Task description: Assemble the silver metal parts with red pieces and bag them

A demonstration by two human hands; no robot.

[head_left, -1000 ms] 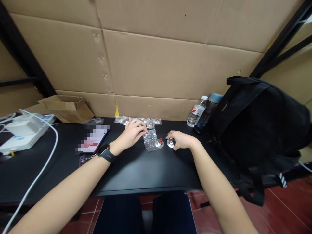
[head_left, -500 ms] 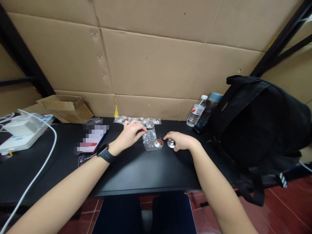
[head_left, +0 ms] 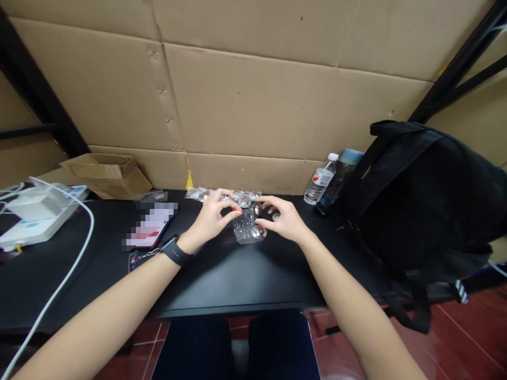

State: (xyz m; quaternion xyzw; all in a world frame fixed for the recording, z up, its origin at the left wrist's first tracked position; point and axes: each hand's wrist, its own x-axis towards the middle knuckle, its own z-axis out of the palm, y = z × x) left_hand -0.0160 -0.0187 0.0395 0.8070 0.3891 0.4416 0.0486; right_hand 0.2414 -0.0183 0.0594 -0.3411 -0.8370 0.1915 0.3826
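Note:
In the head view my left hand (head_left: pixel 217 216) pinches a small red cord (head_left: pixel 240 210) between thumb and fingertips. Facing it, my right hand (head_left: pixel 281 219) grips a small metal finger cymbal (head_left: pixel 257 210) by its rim, its darker side turned to the left. Under both hands lies a clear plastic bag (head_left: pixel 242 232) on the black table. A second cymbal with a red loop (head_left: pixel 259 232) rests at the bag's right edge, just below my right thumb. Part of another metal piece (head_left: pixel 276 217) shows between my right fingers; the rest of it is hidden.
Several bagged cymbals (head_left: pixel 198 194) line the back of the table (head_left: pixel 237 285). On the left are a phone (head_left: pixel 152 227), an open cardboard box (head_left: pixel 114 179) and a white power strip (head_left: pixel 35 227). Two bottles (head_left: pixel 320 182) and a black backpack (head_left: pixel 428 211) stand right.
My right hand has moved left and up from the table, bringing a cymbal close to my left hand. My left hand has shifted slightly right, still pinching the red cord.

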